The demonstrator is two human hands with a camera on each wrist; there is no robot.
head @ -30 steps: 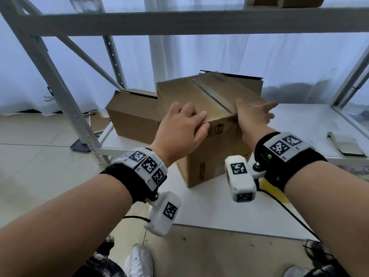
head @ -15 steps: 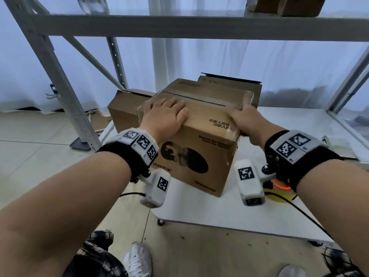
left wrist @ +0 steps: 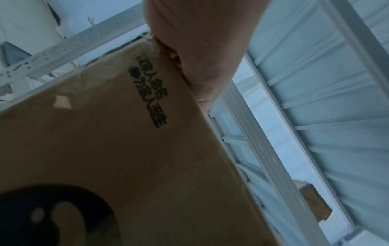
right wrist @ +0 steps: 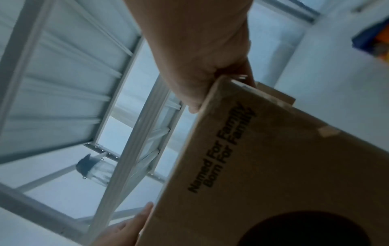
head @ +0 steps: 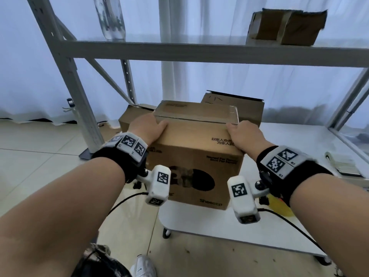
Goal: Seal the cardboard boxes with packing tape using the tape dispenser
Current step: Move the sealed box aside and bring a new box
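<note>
Box: the printed cardboard box [head: 196, 156] stands on the white bench [head: 219, 232], near its front edge, with a black round print on the front face.
Left hand: the left hand [head: 146, 126] grips the top left corner, fingers curled over the top.
Right hand: the right hand [head: 244, 134] grips the top right corner.
Behind: two more cardboard boxes [head: 233, 104] stand just behind it.
</note>
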